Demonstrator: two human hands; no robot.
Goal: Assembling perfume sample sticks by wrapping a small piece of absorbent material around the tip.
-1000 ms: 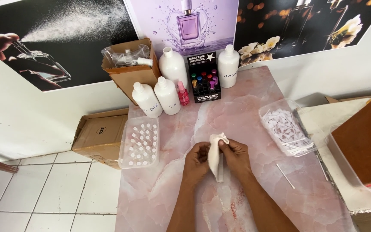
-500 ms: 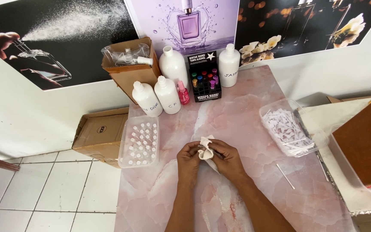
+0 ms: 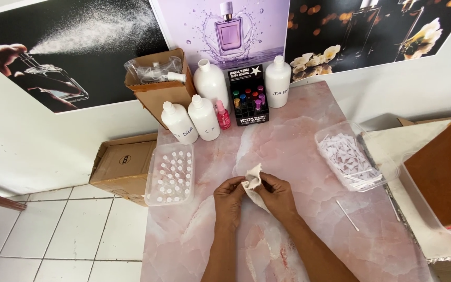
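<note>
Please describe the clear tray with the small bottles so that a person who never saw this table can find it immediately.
Start at the pink marble-patterned table and go to its left edge, just left of the person's left hand. There sits a clear plastic tray, partly overhanging the edge above a cardboard box on the floor. Unlike the clear tub of paper strips at the right, it holds rows of small white-capped vials.

Four white bottles [image 3: 203, 117], a pink bottle [image 3: 223, 115] and a black vial rack [image 3: 249, 98] stand at the table's [image 3: 298, 151] back edge. A vial tray [image 3: 171, 173] sits left, a tub [image 3: 355, 155] of what look like paper slips right, a thin stick [image 3: 347, 215] nearby.
</note>
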